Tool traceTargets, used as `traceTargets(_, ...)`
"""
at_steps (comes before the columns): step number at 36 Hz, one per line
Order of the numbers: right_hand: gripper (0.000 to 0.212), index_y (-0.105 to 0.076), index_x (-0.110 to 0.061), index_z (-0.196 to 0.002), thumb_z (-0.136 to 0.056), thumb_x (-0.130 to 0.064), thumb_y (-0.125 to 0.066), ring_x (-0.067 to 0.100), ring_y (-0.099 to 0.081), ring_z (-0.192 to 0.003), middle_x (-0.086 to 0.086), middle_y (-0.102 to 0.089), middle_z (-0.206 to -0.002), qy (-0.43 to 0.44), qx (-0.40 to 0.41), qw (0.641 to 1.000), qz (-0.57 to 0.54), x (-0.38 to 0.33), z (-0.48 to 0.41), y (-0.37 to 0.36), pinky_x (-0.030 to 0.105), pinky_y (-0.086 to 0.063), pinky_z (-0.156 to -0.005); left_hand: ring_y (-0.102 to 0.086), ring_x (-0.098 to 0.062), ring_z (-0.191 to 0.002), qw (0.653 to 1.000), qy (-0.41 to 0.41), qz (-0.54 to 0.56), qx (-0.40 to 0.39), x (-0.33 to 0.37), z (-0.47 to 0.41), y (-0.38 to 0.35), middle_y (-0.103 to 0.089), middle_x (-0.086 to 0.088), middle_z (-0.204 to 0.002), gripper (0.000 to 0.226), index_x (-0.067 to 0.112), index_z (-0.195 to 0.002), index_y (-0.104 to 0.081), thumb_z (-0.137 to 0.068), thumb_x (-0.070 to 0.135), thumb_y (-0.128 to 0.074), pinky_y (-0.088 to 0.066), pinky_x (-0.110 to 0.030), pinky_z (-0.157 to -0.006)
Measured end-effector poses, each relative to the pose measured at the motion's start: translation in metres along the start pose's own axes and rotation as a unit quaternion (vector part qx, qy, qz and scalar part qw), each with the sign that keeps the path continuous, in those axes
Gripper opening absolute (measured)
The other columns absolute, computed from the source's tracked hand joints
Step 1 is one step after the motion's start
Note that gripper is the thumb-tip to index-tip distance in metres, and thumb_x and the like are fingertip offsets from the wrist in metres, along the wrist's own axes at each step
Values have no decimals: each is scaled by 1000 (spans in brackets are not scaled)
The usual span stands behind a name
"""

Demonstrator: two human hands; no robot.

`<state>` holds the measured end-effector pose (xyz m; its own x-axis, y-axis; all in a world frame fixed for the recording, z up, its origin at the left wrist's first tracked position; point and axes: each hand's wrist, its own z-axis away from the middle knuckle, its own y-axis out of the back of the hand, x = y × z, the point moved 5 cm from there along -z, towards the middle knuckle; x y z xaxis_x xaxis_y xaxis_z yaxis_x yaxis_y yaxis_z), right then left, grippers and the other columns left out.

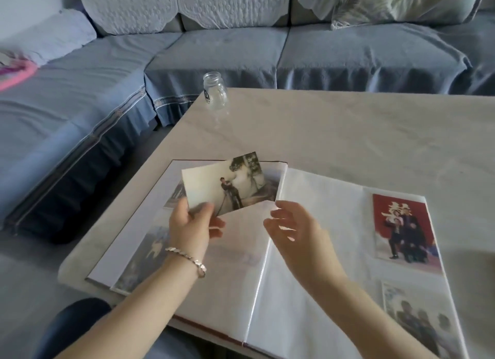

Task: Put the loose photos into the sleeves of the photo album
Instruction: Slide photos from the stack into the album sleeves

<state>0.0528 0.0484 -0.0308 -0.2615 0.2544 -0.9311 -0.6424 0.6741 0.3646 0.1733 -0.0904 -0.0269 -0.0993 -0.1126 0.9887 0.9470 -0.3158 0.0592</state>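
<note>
Got a loose photo (227,183) pinched in my left hand (191,224) over the open album (308,251) on the desk (348,133). My right hand (292,227) hovers alongside, fingers loose, holding nothing.

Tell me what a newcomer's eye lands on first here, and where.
The loose photo pinched in the left hand over the open album draws the eye first. Next, the red-backed photo on the right page, and the right hand open near the spine. A glass jar stands at the far left corner of the table.
</note>
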Motion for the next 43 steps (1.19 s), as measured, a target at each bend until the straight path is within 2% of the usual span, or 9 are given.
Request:
traceTargets(4, 50, -41, -31, -139, -93, -51, -40, 6, -26, -138, -13, -35, -146, 128, -135, 950, 249, 14, 13, -31, 12, -14, -109, -57, -7, -40, 992, -62, -72, 84, -14, -23, 47, -64, -9, -90, 47, 16, -134, -37, -91, 0, -47, -48, -20, -39)
traceTargets(6, 55, -55, -29, -128, -93, -57, -23, 12, -34, -135, -3, -46, -142, 164, -153, 920, 322, 24, 16, -41, 27, -23, -110, -62, -10, -46, 991, -67, -74, 90, -21, -30, 62, -63, -5, -99, 62, 31, -143, -25, -93, 1, -47, -51, -21, -43)
traceTargets(8, 60, -66, -27, -113, -96, -53, -15, 19, -51, -123, 3, -59, -129, 170, -137, 913, 344, 29, 16, -45, 36, -38, -99, -66, -13, -51, 989, -75, -86, 93, -25, -35, 73, -64, 0, -96, 69, 38, -145, -19, -94, 1, -45, -53, -21, -46)
traceTargets(13, 68, -69, -23, -110, -97, -55, -10, 24, -56, -118, 6, -61, -125, 199, -100, 905, 362, 30, 14, -46, 41, -38, -95, -70, -20, -63, 984, -80, -120, 103, -34, -40, 87, -56, 4, -121, 70, 44, -144, -17, -94, 1, -43, -55, -26, -51)
traceTargets(25, 67, -68, -22, -112, -96, -56, -13, 24, -53, -121, 5, -60, -127, 207, -96, 910, 345, 30, 15, -48, 39, -35, -97, -69, -24, -69, 986, -91, -112, 79, -39, -40, 89, -40, 27, -121, 70, 39, -145, -20, -94, -3, -42, -56, -25, -51)
traceTargets(31, 67, -68, -20, -113, -96, -56, -14, 26, -52, -122, 7, -59, -128, 218, -86, 913, 333, 33, 15, -49, 42, -35, -97, -68, -25, -68, 981, -97, -162, 34, -47, -48, 97, -45, -3, -140, 66, 45, -138, -24, -94, 0, -45, -54, -24, -49)
traceTargets(34, 67, -67, -20, -114, -96, -56, -14, 26, -51, -123, 7, -58, -129, 224, -84, 913, 330, 34, 15, -49, 43, -34, -98, -66, -21, -60, 978, -93, -189, -16, -47, -51, 100, -49, -9, -135, 61, 41, -137, -28, -94, 1, -46, -49, -19, -45)
traceTargets(37, 67, -67, -19, -115, -96, -56, -15, 27, -50, -124, 8, -57, -130, 230, -83, 913, 326, 35, 15, -50, 44, -34, -98, -67, -20, -59, 971, -76, -214, -78, -44, -51, 101, -52, -11, -129, 59, 45, -130, -29, -94, 2, -48, -54, -27, -51)
traceTargets(43, 65, -67, -18, -115, -96, -56, -17, 28, -48, -125, 8, -56, -131, 236, -78, 918, 308, 38, 15, -51, 45, -35, -99, -70, -15, -66, 972, -118, -197, 42, -24, -59, 125, -47, -4, -139, 62, 38, -142, -27, -94, 4, -47, -59, -29, -60)
